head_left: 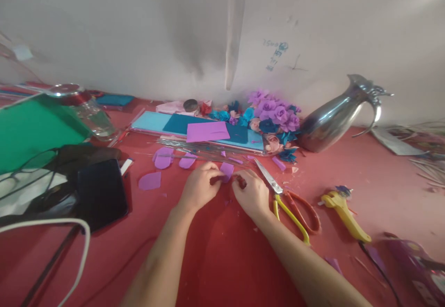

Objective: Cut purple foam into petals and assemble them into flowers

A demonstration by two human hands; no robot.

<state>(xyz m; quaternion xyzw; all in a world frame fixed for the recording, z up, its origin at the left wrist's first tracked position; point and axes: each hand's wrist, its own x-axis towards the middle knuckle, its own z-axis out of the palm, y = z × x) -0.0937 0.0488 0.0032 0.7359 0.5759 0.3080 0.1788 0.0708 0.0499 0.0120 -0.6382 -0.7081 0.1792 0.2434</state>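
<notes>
A small purple paper petal (227, 171) is between my two hands over the red table. My left hand (200, 185) pinches its left edge between thumb and fingers. My right hand (253, 192) is closed in a pinch at the lower right edge of the same petal; its fingertips are partly hidden. To the left lie more cut petals (163, 158), some stacked, and a single one (150, 181). Scissors (278, 190) with yellow and orange handles lie open just beside my right hand. Beyond the hands, a purple paper sheet (207, 131) rests on blue paper (174, 124).
Purple paper flowers (276, 111) are heaped by the wall near a metal jug (332, 115). A yellow glue gun (347, 214) lies at right. At left are a black phone (101, 195), a glass jar (86, 112), a green sheet (41, 131) and a white cable (85, 247). Thin wires (194, 146) lie ahead.
</notes>
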